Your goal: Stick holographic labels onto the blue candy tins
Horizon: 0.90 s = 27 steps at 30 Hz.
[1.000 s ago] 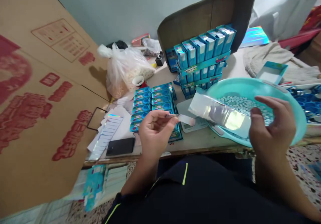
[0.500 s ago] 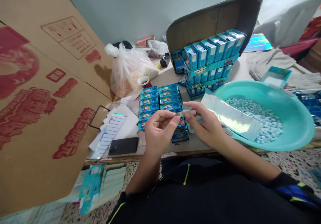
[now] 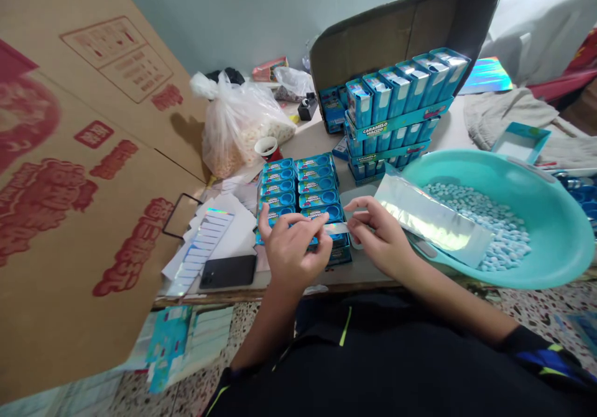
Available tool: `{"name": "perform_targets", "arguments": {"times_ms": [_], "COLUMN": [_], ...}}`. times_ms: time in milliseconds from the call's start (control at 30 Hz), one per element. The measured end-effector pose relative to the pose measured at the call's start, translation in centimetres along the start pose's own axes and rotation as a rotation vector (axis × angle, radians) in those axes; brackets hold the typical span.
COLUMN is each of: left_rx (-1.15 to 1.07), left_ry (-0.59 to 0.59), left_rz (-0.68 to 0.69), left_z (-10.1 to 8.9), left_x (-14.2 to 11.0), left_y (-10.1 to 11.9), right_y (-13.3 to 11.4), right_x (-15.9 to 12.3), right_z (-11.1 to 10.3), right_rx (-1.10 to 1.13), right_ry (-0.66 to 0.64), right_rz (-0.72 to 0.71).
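Observation:
A small shiny sticker strip (image 3: 336, 228) is stretched between my two hands, above the front of the blue candy boxes (image 3: 321, 183). My left hand (image 3: 296, 249) pinches its left end between thumb and fingertips, with the little-side fingers raised. At the other end, my right hand (image 3: 380, 236) grips the strip between thumb and forefinger. The boxes stand in two columns with round blue windows facing up; my left hand covers part of the front ones. A sheet of similar shiny strips (image 3: 205, 246) lies to the left on white paper.
A turquoise basin (image 3: 559, 218) of wrapped candies stands at right, a silvery bag (image 3: 433, 224) across its rim. Behind are stacked display boxes (image 3: 396, 115) in an open carton. At left are a phone (image 3: 228, 272), a paper cup (image 3: 268, 148), a plastic bag (image 3: 247, 124) and a large cardboard box (image 3: 93, 187).
The strip, edge-on before, now shows its shiny face. Both hands have moved slightly down, and my left hand has turned so its back shows, fingers spreading. The view has shifted slightly.

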<state>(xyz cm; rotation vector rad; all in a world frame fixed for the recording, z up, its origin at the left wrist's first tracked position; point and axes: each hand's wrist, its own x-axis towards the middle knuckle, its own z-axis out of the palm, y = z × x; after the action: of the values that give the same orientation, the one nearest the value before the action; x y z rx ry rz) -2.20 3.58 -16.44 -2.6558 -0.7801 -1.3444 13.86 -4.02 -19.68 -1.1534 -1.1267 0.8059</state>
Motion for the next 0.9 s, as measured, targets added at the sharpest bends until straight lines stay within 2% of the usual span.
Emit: {"name": "perform_targets", "arguments": {"times_ms": [100, 300, 433, 567, 700, 767, 833, 900], "left_rx": [0.028, 0.044, 0.086, 0.096, 0.018, -0.051, -0.111, -0.147], "left_ry": [-0.002, -0.048, -0.065, -0.035, 0.032, 0.049, 0.033, -0.038], "left_rz": [0.066, 0.034, -0.032, -0.042, -0.005, -0.008, -0.031, -0.057], "left_z": [0.2, 0.7, 0.6, 0.6, 0.7, 0.6, 0.5, 0.4], "left_x": [-0.2, -0.6, -0.6, -0.8, -1.2, -1.3, -1.3, -1.2], "left_y": [-0.3, -0.6, -1.2, -1.4, -1.0, -0.7, -0.4, -0.2], "right_y": [0.5, 1.0, 1.9, 2.5, 1.3, 0.6, 0.0, -0.1], "right_x": [-0.1, 0.0, 0.5, 0.5, -0.1, -0.3, -0.2, 0.0], "right_z": [0.0, -0.1, -0.3, -0.2, 0.4, 0.8, 1.3, 1.7], "right_rx": [-0.018, 0.041, 0.135, 0.277, 0.364, 0.376, 0.384, 0.399], "right_ry": [0.013, 0.030, 0.131, 0.131, 0.219, 0.219, 0.196, 0.177], "right_rz": [0.028, 0.075, 0.144, 0.234, 0.108, 0.038, -0.003, -0.039]}}
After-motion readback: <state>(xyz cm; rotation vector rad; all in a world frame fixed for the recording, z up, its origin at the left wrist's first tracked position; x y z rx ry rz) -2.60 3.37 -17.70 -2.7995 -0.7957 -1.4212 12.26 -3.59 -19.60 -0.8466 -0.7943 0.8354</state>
